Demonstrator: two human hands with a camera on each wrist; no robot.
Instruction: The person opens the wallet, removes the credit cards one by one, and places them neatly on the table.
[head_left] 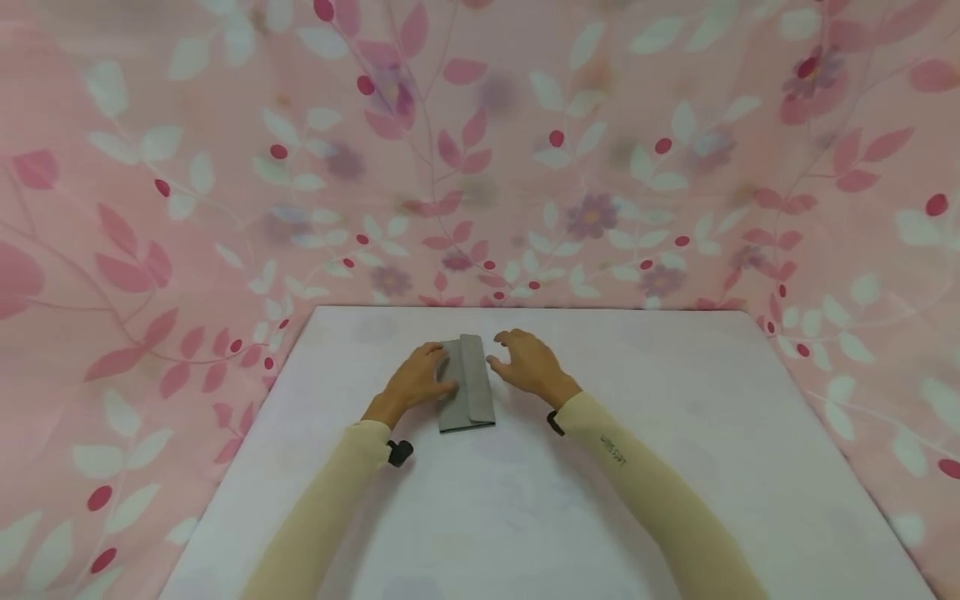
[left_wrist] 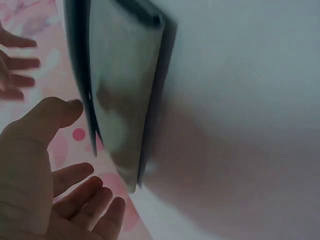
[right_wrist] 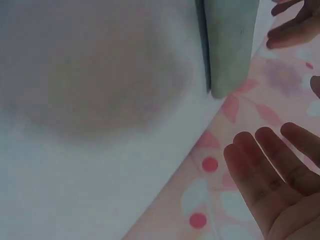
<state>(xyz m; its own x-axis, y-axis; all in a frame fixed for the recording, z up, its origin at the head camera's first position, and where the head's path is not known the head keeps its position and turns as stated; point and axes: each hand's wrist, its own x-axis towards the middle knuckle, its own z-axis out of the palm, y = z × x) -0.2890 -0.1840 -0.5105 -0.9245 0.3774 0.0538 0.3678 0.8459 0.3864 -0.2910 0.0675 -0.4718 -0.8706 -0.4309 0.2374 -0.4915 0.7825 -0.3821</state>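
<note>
A flat grey folding case (head_left: 477, 379) with dark edges lies on the white table, its long side running away from me. A lengthwise strip or flap covers its right half. My left hand (head_left: 416, 379) is at the case's left edge, thumb and fingers spread and overlapping it in the head view. The left wrist view has the case (left_wrist: 122, 85) with a thin dark-sided panel standing slightly apart from its body, close to the thumb. Just off the right edge, my right hand (head_left: 531, 364) hovers with loosely bent fingers, holding nothing. In the right wrist view, its fingers (right_wrist: 262, 155) are extended, apart from the case.
The white tabletop (head_left: 675, 417) extends on both sides of the case. Pink floral cloth (head_left: 480, 150) hangs behind the table's far edge and along both sides. A dark band with a small black device (head_left: 401, 453) sits on the left wrist, and another band (head_left: 555, 422) on the right.
</note>
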